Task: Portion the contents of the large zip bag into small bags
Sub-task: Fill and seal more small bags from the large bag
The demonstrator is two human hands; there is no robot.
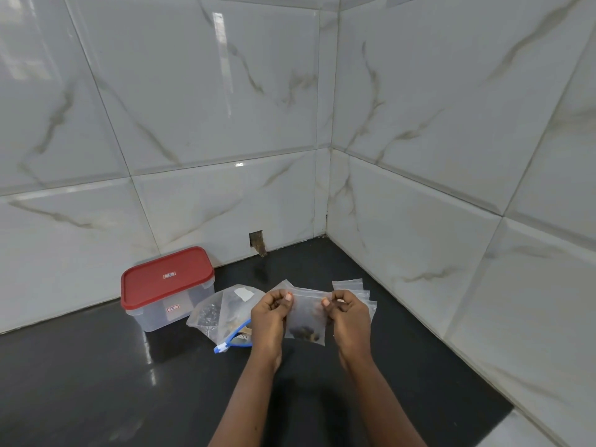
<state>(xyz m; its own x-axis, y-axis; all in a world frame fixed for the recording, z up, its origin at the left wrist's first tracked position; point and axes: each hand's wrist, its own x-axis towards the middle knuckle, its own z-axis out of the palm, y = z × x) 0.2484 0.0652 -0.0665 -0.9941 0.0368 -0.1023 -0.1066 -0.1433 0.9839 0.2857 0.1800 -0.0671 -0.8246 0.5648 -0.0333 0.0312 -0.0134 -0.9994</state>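
Progress: one small bag [308, 317] already has dark bits at its bottom, several empty small bags [358, 293] lie behind — most left, I'd judge | Large zip bag [222, 312] on the dark counter [96, 366], just left of the hands, contents inside | Left hand [269, 317] and right hand [350, 317] raised, fingers curled — each pinching a top corner of the filled bag.

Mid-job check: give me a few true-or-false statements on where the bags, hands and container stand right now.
1. The left hand and right hand both pinch the small bag at its top. True.
2. The small bag is empty. False: dark pieces sit in its bottom.
3. The red lid is off the container. False: it is on.
4. The large zip bag lies on the counter, left of both hands. True.
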